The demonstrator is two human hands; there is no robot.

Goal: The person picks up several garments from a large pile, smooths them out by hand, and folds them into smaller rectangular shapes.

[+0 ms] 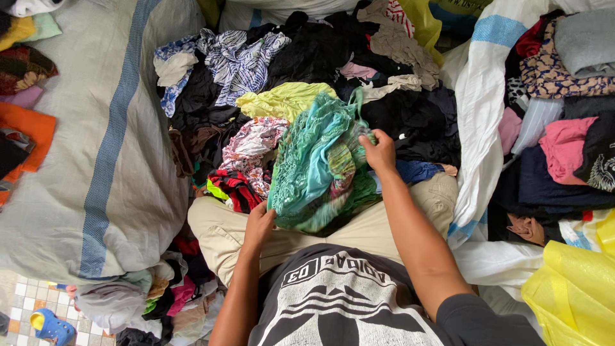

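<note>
From the head camera, your left hand pinches the near edge of the green-and-teal patterned garment and your right hand grips its far right side. The garment rests on your lap, against the heap of dark clothes. A grey blue-striped sack lies left.

A large grey sack with a blue stripe fills the nine o'clock side. A patch of tiled floor shows at seven o'clock, with a blue shoe on it. White sacking runs along two o'clock, and a yellow plastic bag sits at four o'clock. The light is soft and even.
</note>
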